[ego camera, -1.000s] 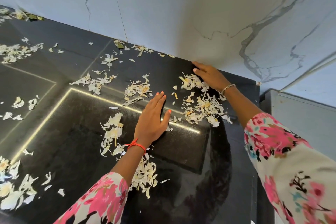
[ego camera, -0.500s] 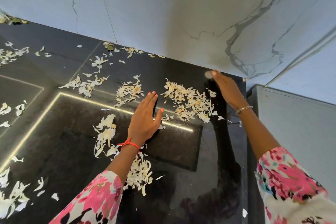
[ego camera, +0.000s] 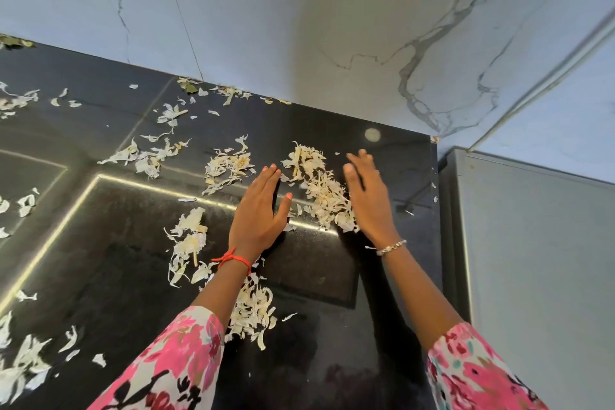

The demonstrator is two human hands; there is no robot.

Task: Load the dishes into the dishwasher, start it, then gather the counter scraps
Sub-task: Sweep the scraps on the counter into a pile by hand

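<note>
Head view: left hand (ego camera: 259, 213) flat on the black counter (ego camera: 109, 243), fingers straight and together. Right hand (ego camera: 369, 200) blurred, fingers extended, touching the scrap pile (ego camera: 321, 191) between both hands. Gathering judged early: scattered scraps (ego camera: 186, 243) lie across the counter. Dishwasher not visible.

Single wide-angle view from a head-worn camera, aimed forward and steeply down. Close over a glossy black countertop (ego camera: 109, 276), filling the lower part of the frame. Facing a marbled wall (ego camera: 299, 20) across the top, wall corner at upper right. Left hand (ego camera: 263, 210) and right hand (ego camera: 369, 200) near centre, forearms entering from the bottom edge. Grey panel (ego camera: 539, 260) along the right margin.
</note>
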